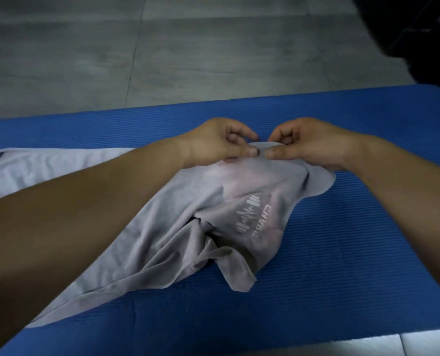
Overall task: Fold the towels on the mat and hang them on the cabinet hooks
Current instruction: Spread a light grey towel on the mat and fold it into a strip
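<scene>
A grey tiled floor point(85, 47), crossed by thin joints, is seen across the top. A dark, blurred object point(419, 34) is seen in the upper right corner.

Blue ribbed mat point(342, 253) on grey tiled floor point(111, 60), crumpled grey towel point(177, 240) on mat

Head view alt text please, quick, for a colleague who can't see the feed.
The left hand and right hand pinch the far edge of a crumpled grey towel, thumbs almost meeting. The towel, printed with a pale logo, lies bunched and unfolded on a blue ribbed mat; grey floor tiles lie beyond.
</scene>
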`<state>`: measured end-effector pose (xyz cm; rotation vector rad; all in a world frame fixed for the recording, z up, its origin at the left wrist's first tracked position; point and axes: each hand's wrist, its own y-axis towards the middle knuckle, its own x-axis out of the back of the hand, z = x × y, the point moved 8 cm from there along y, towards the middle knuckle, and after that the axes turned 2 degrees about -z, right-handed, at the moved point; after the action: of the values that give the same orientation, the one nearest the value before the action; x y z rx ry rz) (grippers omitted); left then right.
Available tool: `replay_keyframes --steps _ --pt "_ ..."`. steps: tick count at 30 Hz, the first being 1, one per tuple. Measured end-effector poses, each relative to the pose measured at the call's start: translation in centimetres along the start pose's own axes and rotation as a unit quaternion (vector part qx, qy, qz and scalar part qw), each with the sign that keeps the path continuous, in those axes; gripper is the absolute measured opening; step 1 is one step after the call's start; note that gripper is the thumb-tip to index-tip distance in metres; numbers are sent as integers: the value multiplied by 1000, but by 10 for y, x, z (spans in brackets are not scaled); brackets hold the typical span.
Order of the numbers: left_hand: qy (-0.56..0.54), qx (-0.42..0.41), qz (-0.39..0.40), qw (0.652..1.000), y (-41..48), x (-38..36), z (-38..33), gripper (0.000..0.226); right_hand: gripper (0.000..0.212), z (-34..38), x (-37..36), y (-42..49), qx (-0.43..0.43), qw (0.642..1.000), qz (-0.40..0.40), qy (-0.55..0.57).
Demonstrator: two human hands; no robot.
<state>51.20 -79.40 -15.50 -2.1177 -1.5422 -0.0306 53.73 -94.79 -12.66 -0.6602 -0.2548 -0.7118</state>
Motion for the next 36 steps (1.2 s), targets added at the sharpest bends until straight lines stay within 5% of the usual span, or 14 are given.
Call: replay_keyframes --steps 4,8,12,14,17,20,23,26,29,32,36 --pt "-34 -4 -74 997 8 14 -2 11 31 -43 7 -24 -101 991 77 -30" --pt "-7 -5 -73 997 17 5 -9 14 28 -78 16 -50 -102 980 72 153" --pt "57 -13 -143 988 35 -9 -11 21 39 -104 21 -59 -58 928 -23 368" --pt "77 -6 -185 980 45 -12 -4 23 34 -124 24 -60 -71 902 -132 406" --pt "79 17 -215 973 58 -24 11 24 17 -139 41 -62 -92 908 -283 295" --pt "78 29 -258 963 71 -28 13 23 14 -140 70 -50 -79 925 -330 171" --pt "79 22 -301 950 78 -21 4 12 14 -148 100 -32 -95 900 -372 208" --pt "126 22 -263 956 75 -31 4 38 40 -165 96 -15 -102 861 -316 386" --pt "196 -19 -245 949 42 -49 4 46 51 -183 80 -26 -148 901 -310 265" --pt "260 -34 -227 938 -1 -69 20 43 24 -189 45 -55 -193 916 -302 183" --pt "362 27 -132 922 -38 -99 60 51 18 -194 -25 -92 -283 935 -174 128"
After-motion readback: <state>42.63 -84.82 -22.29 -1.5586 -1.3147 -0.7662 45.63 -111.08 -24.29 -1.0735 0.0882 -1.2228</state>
